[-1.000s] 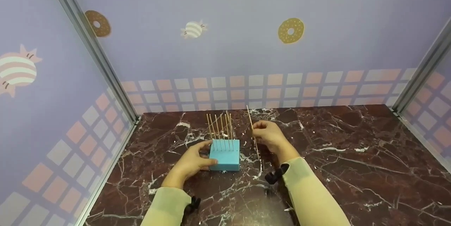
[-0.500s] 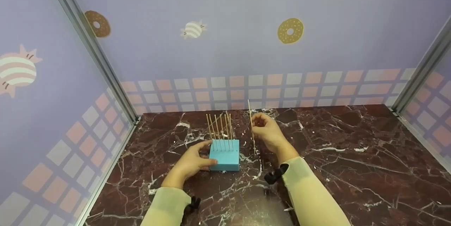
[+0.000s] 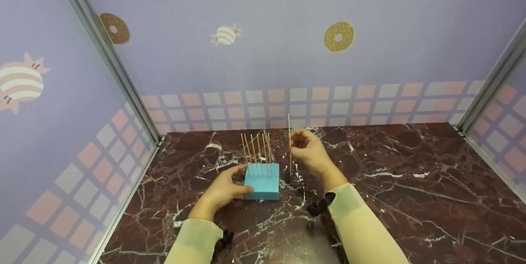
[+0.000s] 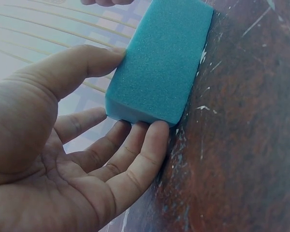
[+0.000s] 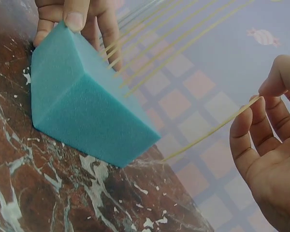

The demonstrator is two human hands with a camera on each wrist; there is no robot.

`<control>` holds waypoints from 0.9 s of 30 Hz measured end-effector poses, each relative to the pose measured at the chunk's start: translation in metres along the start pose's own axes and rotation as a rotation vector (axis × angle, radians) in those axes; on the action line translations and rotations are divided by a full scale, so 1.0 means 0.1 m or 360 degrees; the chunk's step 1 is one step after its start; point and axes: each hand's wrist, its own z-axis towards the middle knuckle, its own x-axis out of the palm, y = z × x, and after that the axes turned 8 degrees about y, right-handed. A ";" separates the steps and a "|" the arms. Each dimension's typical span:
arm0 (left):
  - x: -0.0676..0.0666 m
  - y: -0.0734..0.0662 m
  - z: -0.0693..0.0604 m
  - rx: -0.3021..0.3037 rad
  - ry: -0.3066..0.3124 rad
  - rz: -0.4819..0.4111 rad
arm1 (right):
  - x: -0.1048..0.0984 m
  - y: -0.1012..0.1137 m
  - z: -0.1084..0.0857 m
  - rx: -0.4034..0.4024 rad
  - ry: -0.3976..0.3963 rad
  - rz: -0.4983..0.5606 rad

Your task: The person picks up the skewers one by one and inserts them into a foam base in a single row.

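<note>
A light-blue foam block (image 3: 261, 184) rests on the table, with several thin wooden skewers (image 5: 183, 53) standing in a row in its top. My left hand (image 3: 225, 188) grips the block's left side, thumb on one face and fingertips against the end, as the left wrist view shows of the hand (image 4: 82, 140). To the right of the block, my right hand (image 3: 313, 156) pinches a single skewer (image 3: 289, 123) between thumb and fingers, holding it nearly upright. In the right wrist view this skewer (image 5: 208, 133) is apart from the block, its lower end beside a bottom corner.
The tabletop (image 3: 394, 198) is dark red marble pattern with white veins, and small white crumbs (image 5: 148, 223) lie near the block. A patterned purple wall (image 3: 279, 62) rises behind the table, and side walls with metal corner posts (image 3: 123, 79) stand left and right.
The skewer in my right hand has swung from a slant to nearly upright and shifted slightly left toward the block. My left hand and the block have stayed in place.
</note>
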 end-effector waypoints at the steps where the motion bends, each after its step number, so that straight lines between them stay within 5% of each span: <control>1: 0.00 0.00 0.00 -0.0004 -0.0002 0.0011 | 0.00 0.01 0.00 -0.0014 0.0002 -0.0005; 27: -0.01 0.02 0.03 -0.0018 -0.0012 0.0030 | 0.18 0.14 -0.01 -0.0119 0.0122 -0.0122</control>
